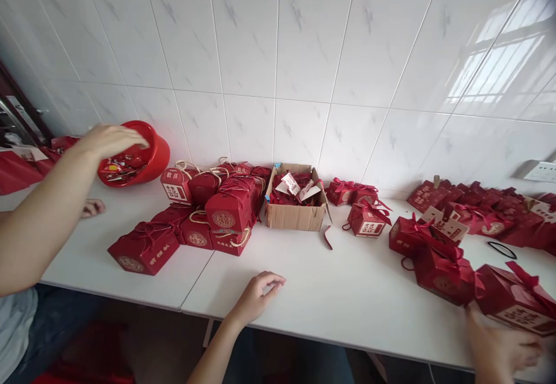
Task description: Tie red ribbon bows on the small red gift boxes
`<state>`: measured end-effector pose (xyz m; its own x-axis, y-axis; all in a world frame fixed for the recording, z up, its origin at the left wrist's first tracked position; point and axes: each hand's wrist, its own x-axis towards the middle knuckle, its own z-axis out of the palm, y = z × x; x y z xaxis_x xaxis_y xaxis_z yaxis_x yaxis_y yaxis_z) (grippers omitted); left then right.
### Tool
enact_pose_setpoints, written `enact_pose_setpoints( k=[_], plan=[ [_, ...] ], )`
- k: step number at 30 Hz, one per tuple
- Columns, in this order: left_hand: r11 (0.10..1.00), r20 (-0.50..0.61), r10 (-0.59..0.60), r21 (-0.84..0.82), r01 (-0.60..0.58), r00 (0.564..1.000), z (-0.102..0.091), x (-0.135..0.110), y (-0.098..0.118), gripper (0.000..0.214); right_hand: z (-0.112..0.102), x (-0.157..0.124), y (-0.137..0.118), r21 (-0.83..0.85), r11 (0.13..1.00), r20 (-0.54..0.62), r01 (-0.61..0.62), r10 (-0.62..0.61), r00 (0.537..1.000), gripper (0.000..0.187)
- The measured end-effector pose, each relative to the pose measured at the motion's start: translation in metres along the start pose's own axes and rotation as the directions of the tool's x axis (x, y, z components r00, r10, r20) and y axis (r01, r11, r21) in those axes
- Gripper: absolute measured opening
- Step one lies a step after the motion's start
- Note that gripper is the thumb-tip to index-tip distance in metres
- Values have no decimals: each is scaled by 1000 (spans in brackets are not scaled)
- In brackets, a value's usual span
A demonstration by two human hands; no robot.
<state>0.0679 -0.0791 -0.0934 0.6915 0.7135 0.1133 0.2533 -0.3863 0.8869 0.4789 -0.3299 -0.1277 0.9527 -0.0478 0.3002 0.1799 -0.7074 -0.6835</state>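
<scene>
Resting on the bare middle of the counter (347, 291), the left hand (257, 297) has its fingers loosely curled around nothing. The right hand (504, 343) is blurred at the near edge, close against the front of a red gift box (515, 294) at the right end; whether it grips that box or only brushes it, I cannot tell.

A sideways push there could knock the gift box into the bowed box (445, 274) just beside it, or a pull could bring it over the edge, since it sits near the front. A finger catching a ribbon loop might also undo the bow.

In the middle, a cardboard box (295, 216), flaps up, holds a jumble of dark red pieces and white printed tags. To the left, a red tub (160, 152) leans toward the room with small colourful wrapped items in it; a co-worker's hand (113, 139) is over its mouth, and tipping it further could spill them. The stacked gift boxes (228, 198) look closed, so their insides are hidden.
</scene>
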Motion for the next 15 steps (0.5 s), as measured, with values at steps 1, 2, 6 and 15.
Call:
enact_pose_setpoints(
  k=[1,2,6,15],
  plan=[
    [1000,0,1,1,-1,1000,0,0,0,26,0,-20,-2,-7,998,21,-62,62,998,118],
    [1000,1,3,1,-3,1000,1,1,0,26,0,-42,-5,-36,999,18,-14,14,1000,113],
    [1000,4,24,-7,-24,1000,6,0,0,26,4,-121,-22,-167,953,195,251,-218,956,84],
    [991,-880,65,114,75,470,-72,-28,-17,46,40,-243,-68,-25,698,256,716,-688,679,64]
  ],
)
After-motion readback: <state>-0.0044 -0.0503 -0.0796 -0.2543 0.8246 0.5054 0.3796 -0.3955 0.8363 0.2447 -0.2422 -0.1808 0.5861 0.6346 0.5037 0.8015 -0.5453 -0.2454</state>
